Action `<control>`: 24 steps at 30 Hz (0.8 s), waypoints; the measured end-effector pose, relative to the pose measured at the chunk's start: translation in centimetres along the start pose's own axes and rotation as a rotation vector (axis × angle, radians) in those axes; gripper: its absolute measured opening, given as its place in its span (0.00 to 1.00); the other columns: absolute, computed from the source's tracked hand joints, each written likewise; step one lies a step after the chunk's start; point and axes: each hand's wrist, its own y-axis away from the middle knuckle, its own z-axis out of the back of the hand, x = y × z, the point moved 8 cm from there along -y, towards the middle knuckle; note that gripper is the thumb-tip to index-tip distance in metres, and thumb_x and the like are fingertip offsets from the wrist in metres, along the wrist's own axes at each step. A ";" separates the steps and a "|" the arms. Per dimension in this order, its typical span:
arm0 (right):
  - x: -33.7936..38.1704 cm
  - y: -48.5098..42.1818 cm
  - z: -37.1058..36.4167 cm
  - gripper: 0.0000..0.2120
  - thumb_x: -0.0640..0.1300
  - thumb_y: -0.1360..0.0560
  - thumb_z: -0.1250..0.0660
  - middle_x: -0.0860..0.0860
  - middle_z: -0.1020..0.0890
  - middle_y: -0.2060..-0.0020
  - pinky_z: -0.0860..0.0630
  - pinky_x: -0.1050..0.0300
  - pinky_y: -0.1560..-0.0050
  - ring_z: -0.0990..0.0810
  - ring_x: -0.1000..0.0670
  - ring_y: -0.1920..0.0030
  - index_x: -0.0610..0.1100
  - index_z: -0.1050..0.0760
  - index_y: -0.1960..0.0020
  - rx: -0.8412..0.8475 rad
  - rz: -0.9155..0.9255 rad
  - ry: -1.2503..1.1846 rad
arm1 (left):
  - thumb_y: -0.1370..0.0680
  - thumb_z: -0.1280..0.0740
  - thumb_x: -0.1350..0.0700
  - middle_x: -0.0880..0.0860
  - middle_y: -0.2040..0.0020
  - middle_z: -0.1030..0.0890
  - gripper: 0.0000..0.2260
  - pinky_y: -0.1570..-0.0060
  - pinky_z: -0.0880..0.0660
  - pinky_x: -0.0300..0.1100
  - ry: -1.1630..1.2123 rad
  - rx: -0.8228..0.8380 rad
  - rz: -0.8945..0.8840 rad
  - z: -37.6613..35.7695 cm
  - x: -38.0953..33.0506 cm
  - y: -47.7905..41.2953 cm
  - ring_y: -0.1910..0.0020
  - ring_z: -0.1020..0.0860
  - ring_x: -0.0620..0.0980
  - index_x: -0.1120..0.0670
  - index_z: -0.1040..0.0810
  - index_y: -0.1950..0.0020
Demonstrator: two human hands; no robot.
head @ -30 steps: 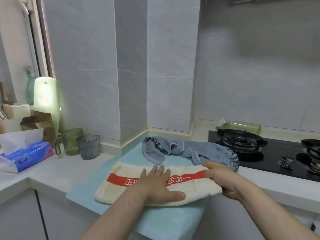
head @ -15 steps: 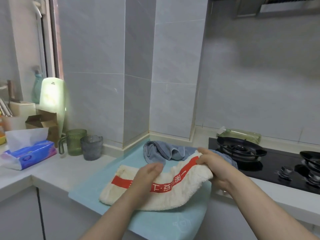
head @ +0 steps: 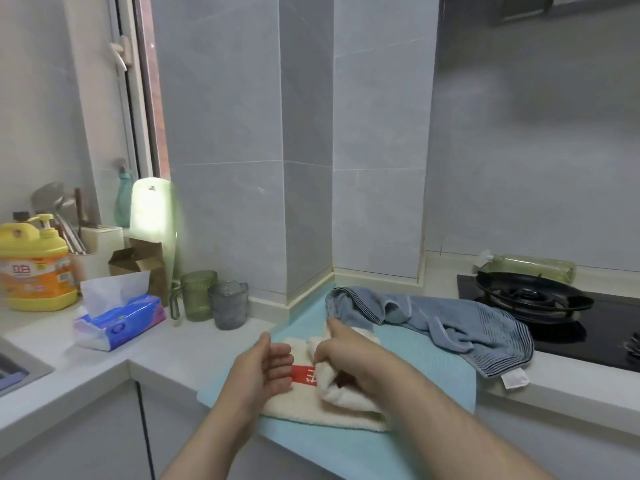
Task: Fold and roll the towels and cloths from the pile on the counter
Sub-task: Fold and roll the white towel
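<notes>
Cream towel (head: pixel 311 410) half-rolled, right hand (head: pixel 349 358) gripping

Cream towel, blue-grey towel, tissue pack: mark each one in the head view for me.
cream towel (head: pixel 304 408), head view, on the flat lower layer below the red stripe.
blue-grey towel (head: pixel 450 317), head view, on the crumpled middle of the cloth.
tissue pack (head: pixel 121 320), head view, on the blue wrapper's side.

Soft daylight enters from the window (head: pixel 138 98) at the left and makes the pale green board (head: pixel 152 211) under it glow. The rest is dim and grey, with a wide shadow on the wall (head: pixel 536 133). Straight lines bend near the edges; the left hand (head: pixel 263 368) and right hand (head: pixel 349 355) are slightly blurred.
</notes>
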 end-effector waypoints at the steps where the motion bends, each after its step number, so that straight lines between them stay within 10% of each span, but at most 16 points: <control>1: -0.5 0.0 -1.0 0.34 0.43 0.28 0.35 0.48 0.23 0.45 0.25 0.59 0.61 0.21 0.50 0.56 0.53 0.42 0.25 0.059 -0.004 0.007 | 0.17 0.45 0.48 0.63 0.56 0.19 0.21 0.52 0.23 0.51 -0.017 -0.001 0.005 0.3 0.0 -0.1 0.56 0.20 0.57 0.64 0.22 0.50; 7: -1.0 1.6 2.2 0.21 0.36 0.25 0.33 0.37 0.19 0.48 0.19 0.45 0.54 0.18 0.42 0.59 0.47 0.28 0.34 0.028 0.072 -0.422 | 0.19 0.38 0.54 0.56 0.59 0.18 0.10 0.62 0.23 0.41 -0.288 0.140 0.042 -0.6 0.8 -0.1 0.65 0.20 0.49 0.60 0.21 0.49; 11: -3.9 2.4 7.0 0.12 0.39 0.24 0.36 0.54 0.19 0.47 0.25 0.55 0.43 0.21 0.52 0.45 0.53 0.21 0.46 -0.361 0.200 0.012 | 0.22 0.35 0.53 0.49 0.58 0.20 0.07 0.62 0.28 0.38 -0.551 0.190 -0.029 -2.5 -0.2 -0.5 0.64 0.24 0.46 0.52 0.21 0.46; 15: -6.8 2.5 4.9 0.16 0.45 0.22 0.38 0.56 0.31 0.30 0.40 0.57 0.27 0.36 0.57 0.30 0.53 0.23 0.36 -0.275 0.262 0.260 | 0.24 0.30 0.55 0.45 0.46 0.22 0.14 0.57 0.28 0.34 -0.623 0.242 0.002 -4.5 -0.4 -1.4 0.51 0.24 0.40 0.48 0.22 0.39; 24: -7.0 2.4 4.8 0.22 0.53 0.18 0.45 0.61 0.47 0.22 0.53 0.54 0.25 0.51 0.55 0.23 0.60 0.40 0.25 -0.194 0.247 0.142 | 0.28 0.36 0.69 0.51 0.36 0.26 0.25 0.37 0.27 0.47 -0.552 0.193 0.021 -3.8 0.7 -3.4 0.40 0.25 0.53 0.51 0.24 0.33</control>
